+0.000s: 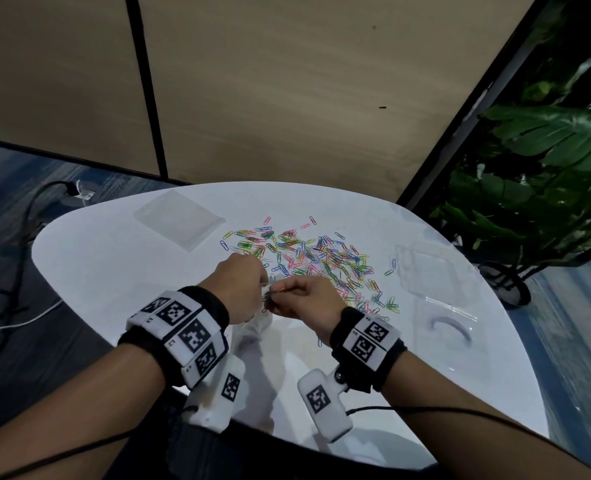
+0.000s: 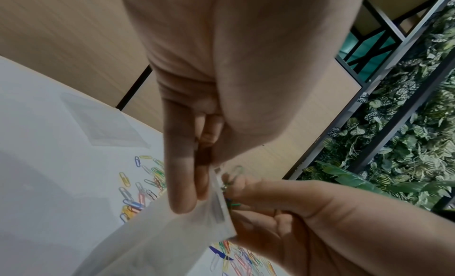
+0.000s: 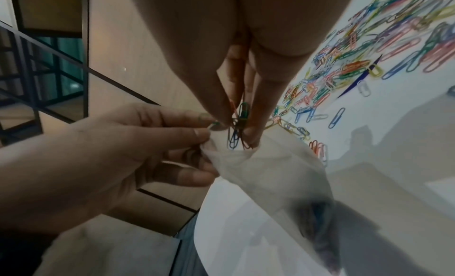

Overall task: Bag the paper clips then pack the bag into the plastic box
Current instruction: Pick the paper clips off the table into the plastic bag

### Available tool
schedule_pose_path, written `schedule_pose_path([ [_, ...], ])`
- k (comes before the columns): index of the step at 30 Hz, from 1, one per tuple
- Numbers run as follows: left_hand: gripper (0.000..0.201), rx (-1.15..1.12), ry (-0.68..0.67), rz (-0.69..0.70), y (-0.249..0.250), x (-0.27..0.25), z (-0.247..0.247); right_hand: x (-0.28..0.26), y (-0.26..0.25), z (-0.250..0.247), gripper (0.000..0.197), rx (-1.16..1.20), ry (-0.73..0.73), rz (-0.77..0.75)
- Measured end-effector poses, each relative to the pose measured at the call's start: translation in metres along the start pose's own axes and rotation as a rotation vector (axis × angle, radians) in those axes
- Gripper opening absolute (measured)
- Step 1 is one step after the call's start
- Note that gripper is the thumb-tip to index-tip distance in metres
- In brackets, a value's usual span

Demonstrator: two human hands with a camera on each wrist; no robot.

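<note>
A small clear plastic bag (image 3: pixel 268 175) hangs above the near edge of a white table (image 1: pixel 120 258), its mouth held up and open. My left hand (image 1: pixel 240 292) pinches one lip of that mouth between thumb and fingertips. My right hand (image 1: pixel 307 299) pinches a small bunch of paper clips (image 3: pixel 237 126) right at the opening, their lower ends already inside. A few clips show dimly at the bottom of the bag.

I judge the bag thin, limp and slippery, so it is best held at the stiffer strip along its mouth. The clips are light, stiff wire that tangles, so small pinches suit them.

Beyond my hands lies a wide scatter of coloured clips (image 1: pixel 321 258). A clear plastic box (image 1: pixel 429 271) sits to the right of it, a flat clear piece (image 1: pixel 178 218) to the far left.
</note>
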State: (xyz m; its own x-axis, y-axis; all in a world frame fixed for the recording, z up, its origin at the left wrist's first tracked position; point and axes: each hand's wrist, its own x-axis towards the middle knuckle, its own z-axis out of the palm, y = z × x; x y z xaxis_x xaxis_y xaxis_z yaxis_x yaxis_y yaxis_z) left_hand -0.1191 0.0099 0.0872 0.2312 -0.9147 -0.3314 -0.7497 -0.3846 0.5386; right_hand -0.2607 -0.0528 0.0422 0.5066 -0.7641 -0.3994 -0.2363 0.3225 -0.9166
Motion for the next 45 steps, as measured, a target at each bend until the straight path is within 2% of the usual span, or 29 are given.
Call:
schedule_pose_path([
  [4, 0.028, -0.012, -0.013, 0.017, 0.0, 0.003, 0.001, -0.001, -0.002, 0.005, 0.017, -0.149, -0.048, 0.0],
  [7, 0.028, -0.033, -0.024, 0.013, -0.002, 0.004, 0.001, 0.001, 0.0, 0.011, 0.018, -0.016, -0.024, 0.099],
  [9, 0.03, -0.073, -0.048, 0.007, -0.004, 0.003, 0.003, 0.002, 0.002, 0.012, 0.021, -0.045, -0.013, 0.133],
  [12, 0.032, -0.11, -0.055, 0.012, -0.005, 0.003, 0.007, 0.004, 0.002, 0.01, 0.028, -0.477, 0.039, -0.017],
  [14, 0.034, -0.121, -0.05, 0.012, -0.005, 0.003, 0.008, 0.001, -0.001, 0.009, 0.024, -0.734, 0.058, -0.165],
  [16, 0.037, -0.12, -0.036, 0.01, -0.004, 0.003, 0.008, -0.003, -0.009, 0.005, 0.012, -0.725, 0.015, -0.235],
  [18, 0.04, -0.076, -0.007, 0.0, -0.006, 0.003, 0.006, -0.003, -0.015, -0.005, 0.007, -0.486, -0.009, -0.2],
  [20, 0.038, -0.04, 0.008, -0.014, -0.01, 0.004, 0.002, -0.002, -0.015, -0.02, 0.01, -0.324, 0.039, -0.135],
  [21, 0.037, -0.032, 0.008, -0.02, -0.012, 0.005, 0.0, -0.001, -0.011, -0.028, 0.01, -0.361, 0.072, -0.126],
  [23, 0.038, -0.021, 0.004, -0.034, -0.016, 0.006, -0.005, 0.0, 0.008, -0.045, 0.009, -0.708, 0.077, -0.19],
  [24, 0.04, -0.02, 0.005, -0.04, -0.018, 0.006, -0.006, -0.002, 0.023, -0.05, 0.014, -0.944, 0.006, -0.25],
  [26, 0.043, -0.022, 0.008, -0.047, -0.02, 0.005, -0.009, -0.011, 0.061, -0.053, 0.032, -1.311, -0.29, -0.372],
  [28, 0.043, -0.015, 0.004, -0.044, -0.021, 0.004, -0.01, -0.024, 0.099, -0.057, 0.048, -1.477, -0.539, -0.519],
  [29, 0.042, -0.008, 0.001, -0.044, -0.023, 0.004, -0.01, -0.03, 0.116, -0.062, 0.054, -1.541, -0.577, -0.576],
  [30, 0.039, -0.003, 0.0, -0.046, -0.024, 0.004, -0.011, -0.034, 0.129, -0.069, 0.061, -1.614, -0.571, -0.608],
  [33, 0.035, 0.015, 0.014, -0.06, -0.026, 0.004, -0.012, -0.026, 0.141, -0.093, 0.088, -1.821, -0.403, -0.635],
  [35, 0.037, 0.026, 0.014, -0.064, -0.025, 0.005, -0.011, -0.011, 0.136, -0.103, 0.093, -1.885, -0.284, -0.597],
  [37, 0.041, 0.019, 0.004, -0.064, -0.023, 0.005, -0.009, 0.004, 0.127, -0.111, 0.092, -1.871, -0.2, -0.539],
  [41, 0.043, 0.004, -0.008, -0.052, -0.023, 0.007, -0.006, 0.028, 0.115, -0.119, 0.079, -1.859, -0.081, -0.233],
  [44, 0.041, 0.022, -0.008, -0.047, -0.024, 0.01, -0.006, 0.043, 0.114, -0.119, 0.079, -1.771, -0.013, -0.153],
  [45, 0.042, 0.023, -0.01, -0.05, -0.025, 0.011, -0.006, 0.044, 0.112, -0.116, 0.07, -1.741, 0.005, -0.166],
])
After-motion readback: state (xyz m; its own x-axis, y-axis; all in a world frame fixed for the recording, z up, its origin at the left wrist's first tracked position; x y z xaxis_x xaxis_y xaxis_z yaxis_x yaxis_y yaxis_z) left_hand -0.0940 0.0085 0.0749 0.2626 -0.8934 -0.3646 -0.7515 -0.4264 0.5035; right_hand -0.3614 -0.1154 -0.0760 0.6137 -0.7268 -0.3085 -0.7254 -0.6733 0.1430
